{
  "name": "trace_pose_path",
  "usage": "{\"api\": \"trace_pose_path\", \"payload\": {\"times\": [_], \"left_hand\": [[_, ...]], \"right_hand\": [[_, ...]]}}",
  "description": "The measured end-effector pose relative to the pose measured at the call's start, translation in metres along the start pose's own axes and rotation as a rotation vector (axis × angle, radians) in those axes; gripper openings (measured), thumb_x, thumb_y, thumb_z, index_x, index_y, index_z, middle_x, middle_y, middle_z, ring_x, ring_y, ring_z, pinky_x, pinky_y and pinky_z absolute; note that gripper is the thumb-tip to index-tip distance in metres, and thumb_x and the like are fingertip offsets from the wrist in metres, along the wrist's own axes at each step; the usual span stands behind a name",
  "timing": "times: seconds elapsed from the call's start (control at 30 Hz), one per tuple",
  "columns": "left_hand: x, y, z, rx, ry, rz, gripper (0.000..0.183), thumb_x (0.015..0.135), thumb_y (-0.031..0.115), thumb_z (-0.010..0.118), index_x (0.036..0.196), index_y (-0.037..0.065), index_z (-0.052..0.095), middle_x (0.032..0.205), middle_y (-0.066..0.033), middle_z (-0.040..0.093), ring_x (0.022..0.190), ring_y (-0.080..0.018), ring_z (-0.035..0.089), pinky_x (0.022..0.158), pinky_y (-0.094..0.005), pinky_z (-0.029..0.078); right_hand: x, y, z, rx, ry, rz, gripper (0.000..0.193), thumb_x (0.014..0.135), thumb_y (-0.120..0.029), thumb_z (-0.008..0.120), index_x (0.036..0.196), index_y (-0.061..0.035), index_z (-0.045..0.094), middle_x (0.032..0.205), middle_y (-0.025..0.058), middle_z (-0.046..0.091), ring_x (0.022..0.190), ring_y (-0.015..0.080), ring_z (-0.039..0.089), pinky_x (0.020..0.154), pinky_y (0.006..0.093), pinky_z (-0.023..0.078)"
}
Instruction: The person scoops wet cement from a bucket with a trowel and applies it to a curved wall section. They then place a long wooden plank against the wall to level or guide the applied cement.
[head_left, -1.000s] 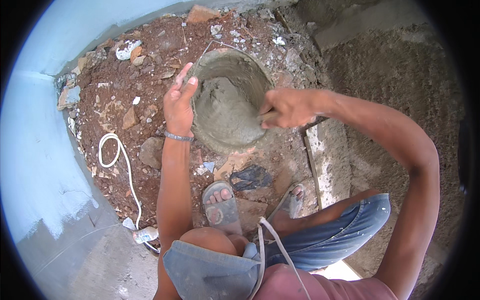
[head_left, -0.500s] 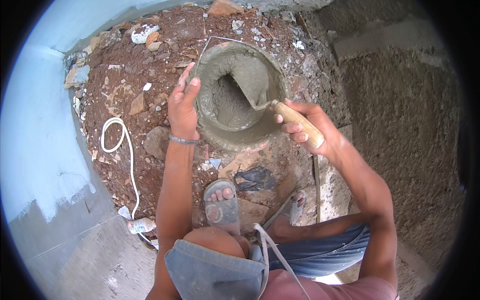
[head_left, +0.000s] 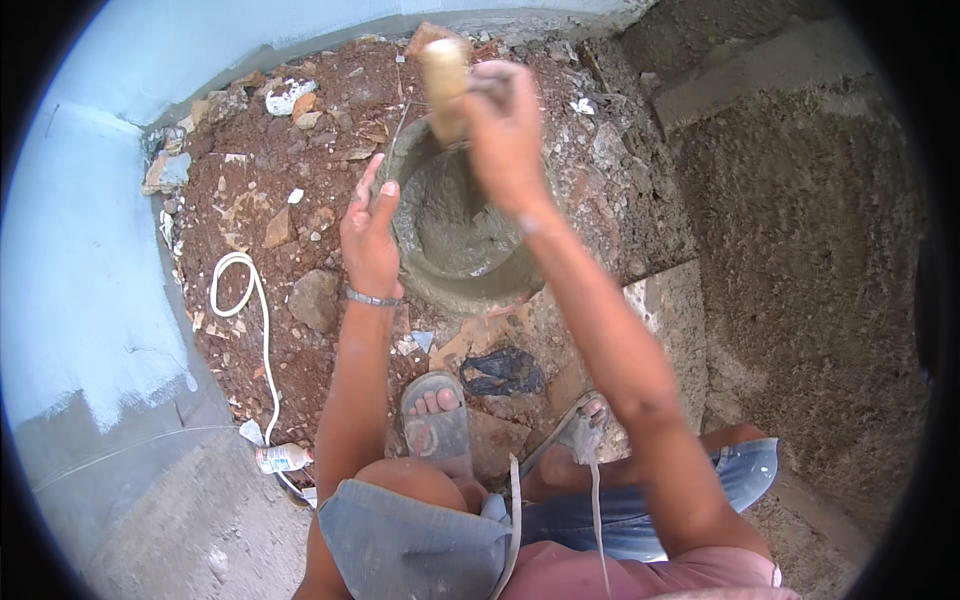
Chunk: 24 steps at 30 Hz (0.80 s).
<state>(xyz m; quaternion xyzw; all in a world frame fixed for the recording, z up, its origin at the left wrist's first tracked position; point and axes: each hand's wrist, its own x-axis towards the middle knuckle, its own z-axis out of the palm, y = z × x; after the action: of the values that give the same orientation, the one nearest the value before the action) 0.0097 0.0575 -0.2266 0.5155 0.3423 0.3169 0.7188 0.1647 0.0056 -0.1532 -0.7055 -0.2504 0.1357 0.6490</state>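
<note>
A round mortar-smeared bucket (head_left: 478, 300) stands on the ground in front of me, with wet grey mortar (head_left: 450, 215) inside. My left hand (head_left: 370, 240) lies against its left side, fingers stretched upward and thumb by the rim. Over the far part of the bucket, my right hand (head_left: 505, 140) is closed around a trowel by its wooden handle (head_left: 446, 88), which is tilted upward. The hand and handle are blurred by motion. The trowel's blade is mostly hidden behind the hand and forearm.
Reddish soil with rubble and stones (head_left: 315, 300) surrounds the bucket. A white cable (head_left: 262, 330) and a small bottle (head_left: 284, 458) lie at the left, by the blue wall (head_left: 90, 270). Black plastic (head_left: 503, 371) lies near my sandalled feet. A rough grey wall (head_left: 800, 260) rises at right.
My right hand has swung from the bucket's right side to its far side, turning the trowel so its handle points up and away. The left hand remains against the bucket.
</note>
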Motion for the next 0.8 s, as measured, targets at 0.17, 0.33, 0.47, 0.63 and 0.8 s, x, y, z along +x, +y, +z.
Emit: {"api": "trace_pose_path", "payload": {"times": [0.17, 0.33, 0.47, 0.63, 0.8], "left_hand": [[0.000, -0.011, -0.006, -0.057, 0.025, -0.045, 0.054, 0.106, 0.019, 0.061, 0.151, -0.008, 0.049, 0.144, -0.0127, 0.061, 0.129, -0.0167, 0.056, 0.115, -0.0286, 0.036], [0.003, -0.010, -0.007, -0.053, 0.000, -0.084, 0.054, 0.108, 0.026, 0.053, 0.156, 0.004, 0.048, 0.140, -0.0115, 0.063, 0.127, -0.0212, 0.060, 0.108, -0.0372, 0.045], [0.001, -0.009, -0.006, -0.030, -0.027, 0.009, 0.057, 0.106, 0.028, 0.056, 0.156, 0.003, 0.048, 0.144, -0.0133, 0.060, 0.127, -0.0217, 0.059, 0.111, -0.0364, 0.044], [0.005, -0.010, -0.008, -0.108, -0.045, -0.057, 0.061, 0.104, 0.028, 0.063, 0.156, -0.001, 0.046, 0.144, -0.0155, 0.060, 0.131, -0.0235, 0.058, 0.114, -0.0383, 0.043], [0.002, -0.009, 0.001, -0.072, -0.036, -0.019, 0.056, 0.107, 0.027, 0.057, 0.155, 0.000, 0.046, 0.145, -0.0179, 0.059, 0.128, -0.0280, 0.060, 0.110, -0.0417, 0.049]], "right_hand": [[-0.024, 0.018, 0.069, -0.270, -0.148, -0.137, 0.048, 0.088, -0.014, 0.072, 0.128, 0.0024, 0.049, 0.109, 0.0181, 0.056, 0.099, 0.0281, 0.061, 0.090, 0.0456, 0.052], [-0.042, -0.014, 0.018, 0.029, 0.106, -0.011, 0.021, 0.091, -0.007, 0.064, 0.109, 0.0004, 0.058, 0.097, 0.0109, 0.063, 0.086, 0.0193, 0.064, 0.074, 0.0363, 0.054], [-0.028, -0.021, -0.049, 0.517, 0.249, -0.230, 0.010, 0.085, 0.000, 0.070, 0.087, -0.0027, 0.061, 0.071, 0.0028, 0.062, 0.061, 0.0119, 0.059, 0.055, 0.0311, 0.049], [0.019, 0.021, -0.031, 0.062, -0.116, -0.596, 0.013, 0.074, -0.005, 0.073, 0.077, -0.0041, 0.060, 0.069, 0.0009, 0.058, 0.065, 0.0106, 0.056, 0.058, 0.0310, 0.046], [0.012, 0.050, -0.032, 0.092, 0.059, -0.136, 0.011, 0.073, 0.001, 0.066, 0.072, -0.0024, 0.056, 0.067, 0.0004, 0.058, 0.063, 0.0092, 0.054, 0.055, 0.0296, 0.044]]}}
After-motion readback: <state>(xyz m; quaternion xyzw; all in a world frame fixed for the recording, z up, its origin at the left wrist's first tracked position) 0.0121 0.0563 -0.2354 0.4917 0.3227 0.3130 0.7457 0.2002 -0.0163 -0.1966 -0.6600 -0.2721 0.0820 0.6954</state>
